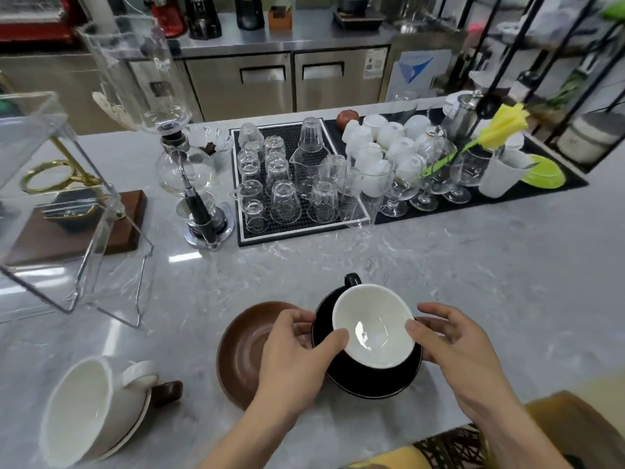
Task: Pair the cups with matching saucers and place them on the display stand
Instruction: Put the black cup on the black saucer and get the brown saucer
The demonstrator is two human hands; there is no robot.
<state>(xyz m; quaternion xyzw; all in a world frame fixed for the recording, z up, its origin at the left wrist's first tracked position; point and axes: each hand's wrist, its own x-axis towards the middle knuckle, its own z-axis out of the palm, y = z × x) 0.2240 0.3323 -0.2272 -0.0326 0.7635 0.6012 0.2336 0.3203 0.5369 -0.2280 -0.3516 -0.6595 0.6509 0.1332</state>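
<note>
A black cup with a white inside and a black handle at its far side sits on a black saucer near the counter's front edge. My left hand grips the saucer's left rim, thumb against the cup's side. My right hand holds the right rim, thumb on the cup. A brown saucer lies just left, partly under my left hand. At the lower left a white cup lies tilted, stacked in a brown cup whose handle sticks out. The clear acrylic display stand stands at the far left.
Black mats hold upturned glasses, white cups and stemmed glasses. A siphon coffee maker stands left of them. A wooden base with a gold ring sits behind the stand. Bare marble counter lies ahead.
</note>
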